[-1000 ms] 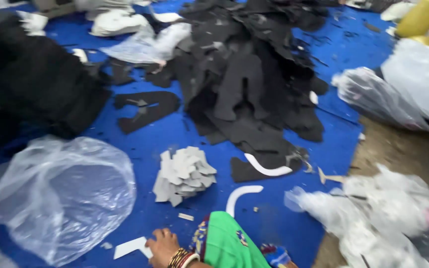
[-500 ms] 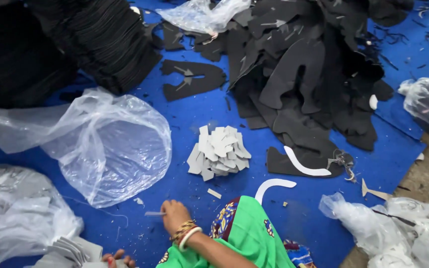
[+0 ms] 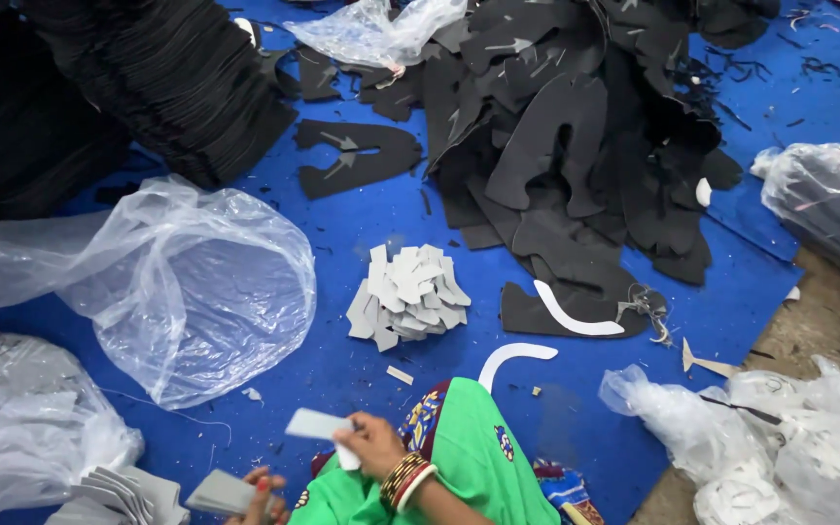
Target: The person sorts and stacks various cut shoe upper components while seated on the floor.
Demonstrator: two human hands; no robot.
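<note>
Now lifted off the mat: small pale grey card piece (image 3: 315, 424) pinched in right-hand fingers (image 3: 354, 449).
Half a second earlier flat on blue floor mat (image 3: 362, 360); left hand (image 3: 260, 494) gripping another grey piece (image 3: 218, 494); heap of grey cut pieces (image 3: 408, 297) beyond, near crumpled clear plastic bag (image 3: 196, 282).

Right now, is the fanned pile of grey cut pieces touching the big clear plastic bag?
Apart. The head view shows bare blue mat between the grey pile and the clear bag.

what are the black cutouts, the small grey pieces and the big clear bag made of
Black cutouts: probably foam or rubbery sheet, matte, lying limp with clean cut edges. Grey pieces: likely stiff board or thin foam, flat and dull. Clear bag: thin plastic film, glossy, crinkled, see-through.
</note>
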